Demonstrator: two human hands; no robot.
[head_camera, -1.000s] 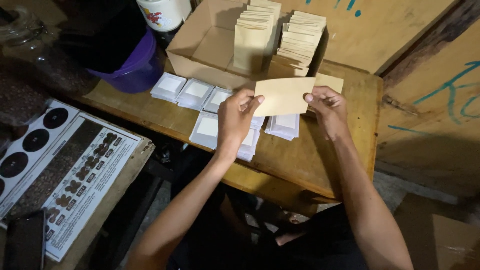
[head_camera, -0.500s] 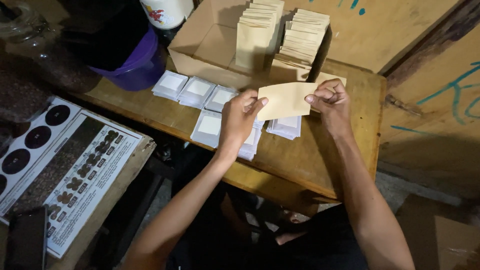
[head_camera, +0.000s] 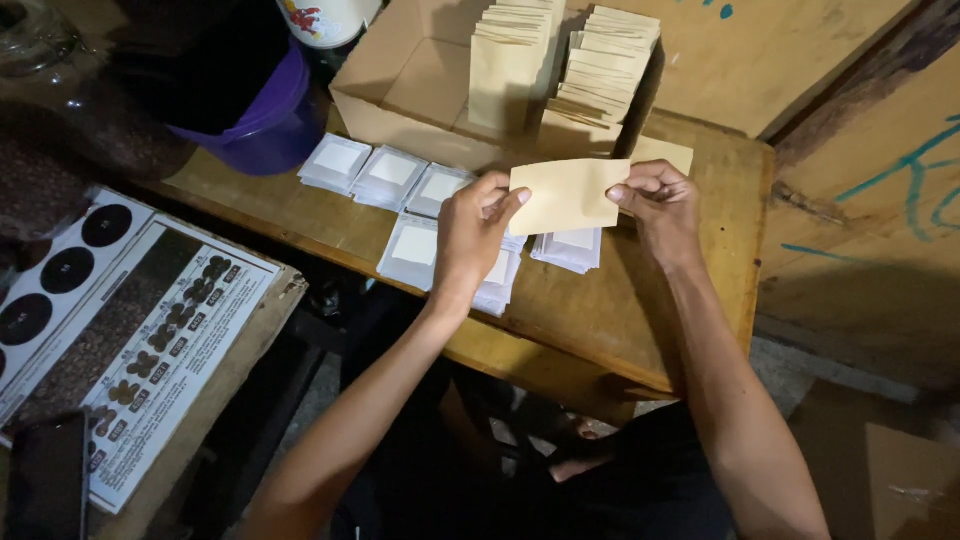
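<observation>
Both hands hold one tan paper envelope (head_camera: 568, 195) flat above the wooden table (head_camera: 640, 310). My left hand (head_camera: 470, 235) pinches its left edge and my right hand (head_camera: 655, 205) pinches its right edge. Under the envelope lie stacks of small white packets (head_camera: 415, 250), with more white packets (head_camera: 390, 178) in a row further left. Behind them stands an open cardboard box (head_camera: 420, 90) filled with upright rows of tan envelopes (head_camera: 600, 65).
A purple bowl (head_camera: 270, 125) and a white container (head_camera: 325, 20) stand at the table's back left. A printed chart with dark circles (head_camera: 130, 330) lies on a lower surface at left, a dark phone (head_camera: 45, 480) beside it. Plywood boards (head_camera: 870, 200) lean at right.
The envelope and both hands have shifted slightly down and toward me; my fingers have regripped its edges. The packets and box appear unmoved.
</observation>
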